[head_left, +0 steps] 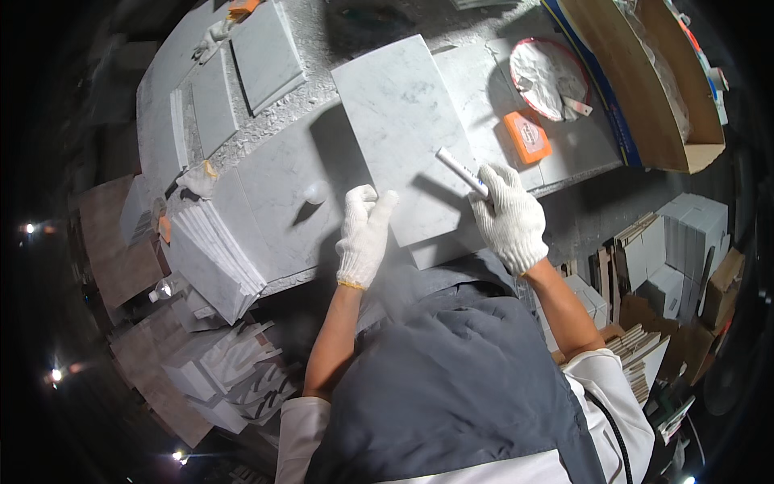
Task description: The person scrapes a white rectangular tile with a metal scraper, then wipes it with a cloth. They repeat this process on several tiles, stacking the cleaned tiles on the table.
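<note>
A pale grey-veined marble tile (401, 109) lies raised above the table in front of me, casting a shadow to its left. My left hand (364, 238), in a white knit glove, is closed at the tile's near left edge, thumb and fingers bent about it. Over the tile's right edge, my gloved right hand (509, 218) grips a white marker-like pen (459, 170). The pen slants up and left, and its shadow falls on the tile. Its lower end is hidden in my fingers. A small whitish rounded thing (315, 192) sits left of my left hand.
To the right are an orange box (527, 136), a red-rimmed tub of white paste (548, 77) and a long open cardboard box (657, 89). Stacked slabs (214, 262) stand at the table's left edge. More tiles (270, 60) lie far left among rubble. Cartons (693, 234) sit below right.
</note>
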The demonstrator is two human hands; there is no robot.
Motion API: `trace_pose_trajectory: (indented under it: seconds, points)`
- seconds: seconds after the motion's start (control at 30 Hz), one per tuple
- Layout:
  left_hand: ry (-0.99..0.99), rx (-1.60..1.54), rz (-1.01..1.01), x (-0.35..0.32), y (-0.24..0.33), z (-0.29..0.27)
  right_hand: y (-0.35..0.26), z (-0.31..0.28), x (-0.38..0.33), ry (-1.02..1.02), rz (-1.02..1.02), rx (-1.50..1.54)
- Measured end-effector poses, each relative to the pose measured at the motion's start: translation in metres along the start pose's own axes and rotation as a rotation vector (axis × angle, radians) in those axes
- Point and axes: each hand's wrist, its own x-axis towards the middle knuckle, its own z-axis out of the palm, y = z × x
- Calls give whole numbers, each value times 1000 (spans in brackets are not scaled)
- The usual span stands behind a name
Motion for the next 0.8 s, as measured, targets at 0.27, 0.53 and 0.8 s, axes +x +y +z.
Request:
trace_pose_trajectory:
  seconds: [0.27, 0.53, 0.8]
  points:
    - [-13, 172, -83, 28, 4, -4, -15, 6, -9, 33, -152, -152]
    - [-67, 173, -4, 7, 45, -25, -21, 6, -12, -21, -108, 17]
    - [-104, -264, 19, -4, 54, -23, -13, 19, -13, 67, -103, 127]
